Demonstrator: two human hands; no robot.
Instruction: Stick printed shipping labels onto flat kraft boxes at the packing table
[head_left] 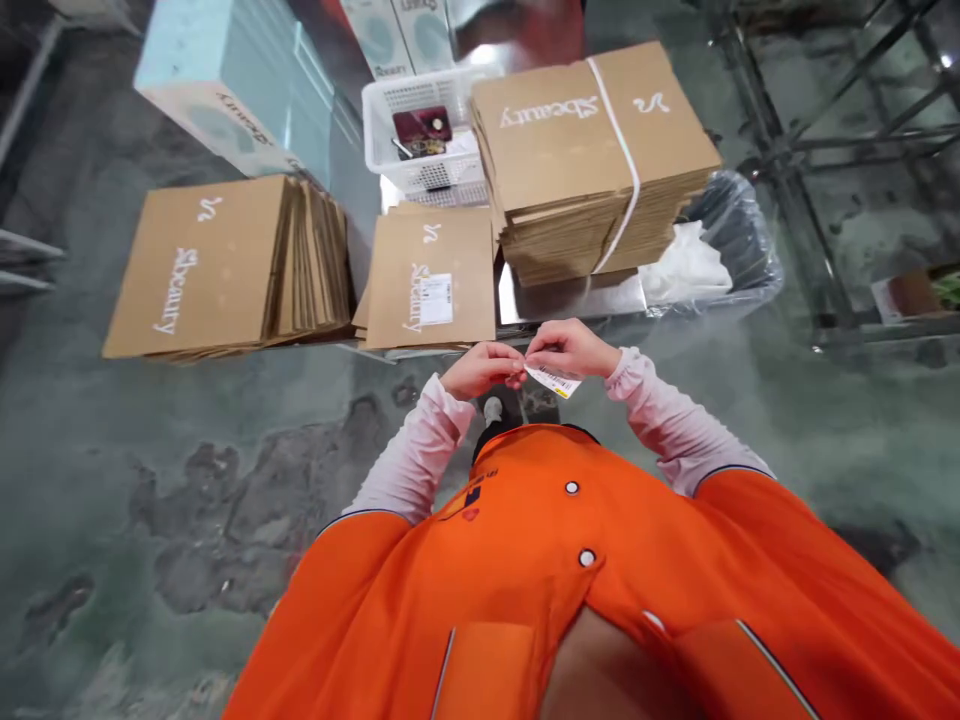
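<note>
Just beyond the near edge of the work surface, my two hands meet in the air in front of my orange top. My right hand (568,350) pinches a small white label (553,380) with barcode print and a yellow corner. My left hand (486,370) is closed, its fingertips touching the label's left end. Above my left hand lies a flat cardboard piece (390,270) marked "Sbeauty", which bears a white printed label (436,299).
A strapped cardboard stack (585,140) stands at the right, beside a plastic-lined bin (750,235). More flat cardboard (202,260) leans left. Behind are a white basket (382,110) with small items and pale blue boxes (225,80). Metal racking (780,150) stands far right.
</note>
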